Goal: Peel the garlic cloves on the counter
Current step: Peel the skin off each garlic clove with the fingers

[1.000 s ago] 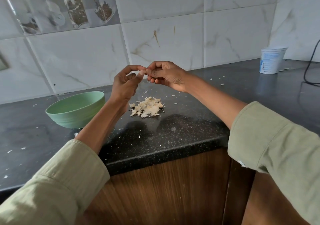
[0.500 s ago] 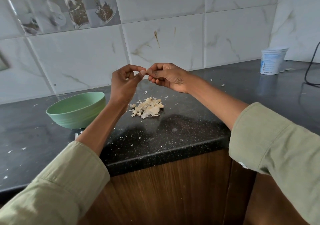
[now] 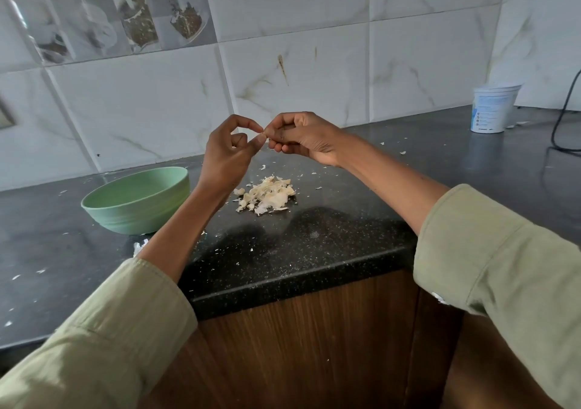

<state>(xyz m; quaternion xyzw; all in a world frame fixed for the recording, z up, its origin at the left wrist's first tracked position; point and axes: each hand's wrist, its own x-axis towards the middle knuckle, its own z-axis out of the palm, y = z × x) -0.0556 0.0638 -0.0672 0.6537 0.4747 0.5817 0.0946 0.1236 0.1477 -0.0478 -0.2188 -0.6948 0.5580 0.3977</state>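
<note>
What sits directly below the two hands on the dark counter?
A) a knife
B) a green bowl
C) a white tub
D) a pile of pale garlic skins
D: the pile of pale garlic skins lies under the hands; the green bowl is off to the left.

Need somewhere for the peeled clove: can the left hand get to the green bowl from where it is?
Probably yes: the green bowl sits open on the counter beside the left hand's forearm, nothing between them.

Speckled black stone counter [image 3: 314, 251]: pale heap of garlic skins [image 3: 267, 194] sits mid-surface. Round mint-green plastic bowl [image 3: 138, 201] blocks the left side. White plastic tub [image 3: 493, 108] and black cable [image 3: 562, 119] occupy the far right. Bare counter lies between heap and tub.
</note>
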